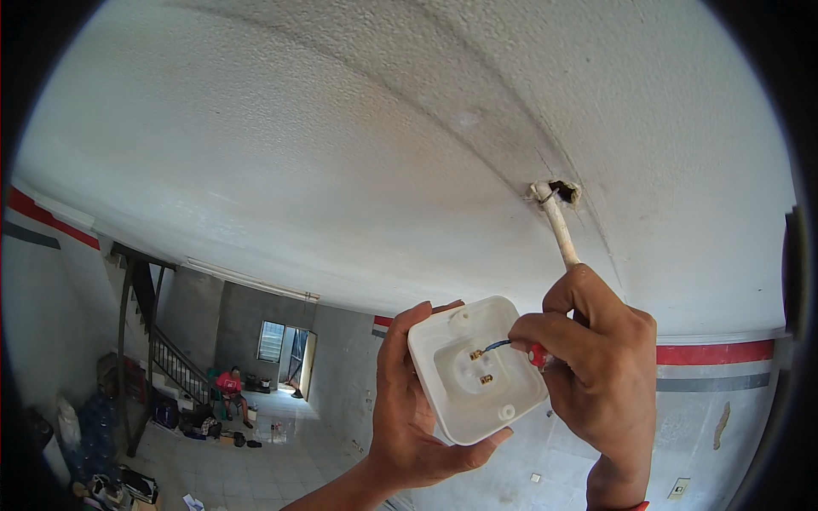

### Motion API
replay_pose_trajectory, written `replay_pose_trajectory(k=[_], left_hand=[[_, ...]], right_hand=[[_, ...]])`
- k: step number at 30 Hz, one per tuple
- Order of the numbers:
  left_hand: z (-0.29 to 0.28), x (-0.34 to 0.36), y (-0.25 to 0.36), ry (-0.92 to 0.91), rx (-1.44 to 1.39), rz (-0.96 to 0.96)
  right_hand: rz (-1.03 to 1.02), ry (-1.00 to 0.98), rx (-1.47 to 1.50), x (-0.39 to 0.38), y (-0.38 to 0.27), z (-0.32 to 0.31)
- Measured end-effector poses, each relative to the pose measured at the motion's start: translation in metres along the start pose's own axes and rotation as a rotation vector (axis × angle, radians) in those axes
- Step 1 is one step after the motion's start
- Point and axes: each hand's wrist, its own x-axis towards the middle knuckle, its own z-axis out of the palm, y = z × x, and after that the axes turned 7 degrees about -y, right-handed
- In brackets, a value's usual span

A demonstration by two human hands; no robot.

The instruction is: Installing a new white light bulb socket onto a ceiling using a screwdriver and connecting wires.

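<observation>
My left hand (402, 404) holds a white, square plastic fitting (460, 400) from the left and below, its hollow side facing me. Inside sit two small brass terminals (486, 380), one above the other. A short blue wire (498, 344) reaches the upper terminal. Its other end is between the pinched fingers of my right hand (603, 362), just right of the fitting. A red object with a pale tip (537, 356) shows under those fingers; its kind is mostly hidden. Behind that hand, a whitish conduit pipe (560, 232) hangs down from the ceiling.
The conduit comes out beside a ragged hole (564, 193) in the rough white ceiling (341, 153). Far below left, a person in red (229, 385) sits near a staircase (175, 375), with bags and clutter on the tiled floor (256, 468). A wall outlet (679, 488) is at lower right.
</observation>
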Motion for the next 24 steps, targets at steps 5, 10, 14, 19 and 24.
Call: replay_pose_trajectory(k=[5,10,14,19,24], left_hand=[[-0.001,0.000,-0.002,0.008,0.014,-0.025],[-0.004,0.000,-0.010,0.018,0.065,0.035],[-0.002,0.005,-0.012,0.019,0.120,0.112],[-0.002,0.003,-0.013,0.021,0.040,0.059],[-0.003,0.001,-0.014,0.011,0.041,0.074]], right_hand=[[-0.009,0.003,0.036,0.001,-0.001,0.005],[-0.035,-0.058,-0.033,0.001,-0.006,0.006],[-0.045,-0.061,-0.054,0.003,-0.007,0.005],[-0.029,-0.044,-0.018,0.002,-0.006,0.008],[0.004,-0.051,0.204,0.000,-0.005,0.009]])
